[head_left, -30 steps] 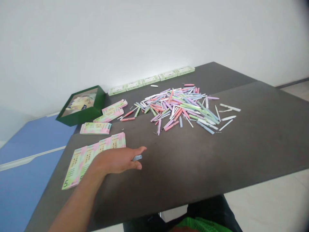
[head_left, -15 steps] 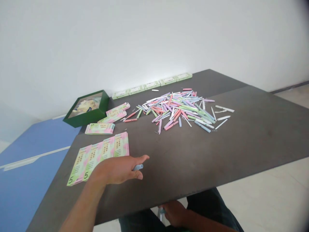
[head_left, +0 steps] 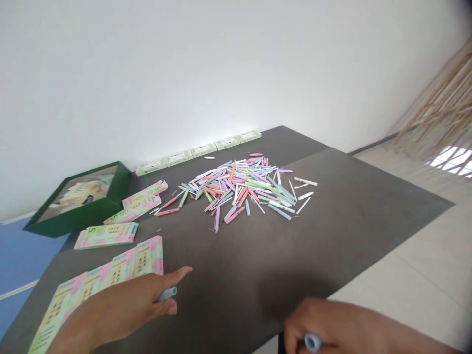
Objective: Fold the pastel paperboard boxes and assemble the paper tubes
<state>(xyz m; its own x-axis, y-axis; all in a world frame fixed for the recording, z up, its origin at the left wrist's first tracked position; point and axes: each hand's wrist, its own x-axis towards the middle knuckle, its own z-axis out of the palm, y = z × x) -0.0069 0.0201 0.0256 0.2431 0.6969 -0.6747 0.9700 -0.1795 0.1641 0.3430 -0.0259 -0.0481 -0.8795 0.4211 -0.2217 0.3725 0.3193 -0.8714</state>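
My left hand (head_left: pixel 136 302) is above the near left of the table, closed around a light blue pen tube (head_left: pixel 168 293). The tube's open hollow end sticks out between thumb and forefinger. At the table's front edge, my right hand (head_left: pixel 320 319) grips another light blue pen tube (head_left: pixel 312 342), its round open end facing me. Whether these tubes are caps or barrels I cannot tell. Beyond both hands lies a loose pile of pen parts (head_left: pixel 239 189) in pink, blue, purple, green and white. Flat green-and-pink packets (head_left: pixel 147 255) lie partly behind my left hand.
More packets (head_left: pixel 106 235) lie beside a dark green box (head_left: pixel 120 184) holding wrapped things. Several pale green cartons (head_left: pixel 179 158) line the wall. The dark table (head_left: pixel 350 196) ends in a corner on the right; a blue surface (head_left: pixel 16 255) adjoins at left.
My right hand has come up from below the table edge, holding a light blue tube. The view has swung right, so the table's right corner and a slatted brown object now show.
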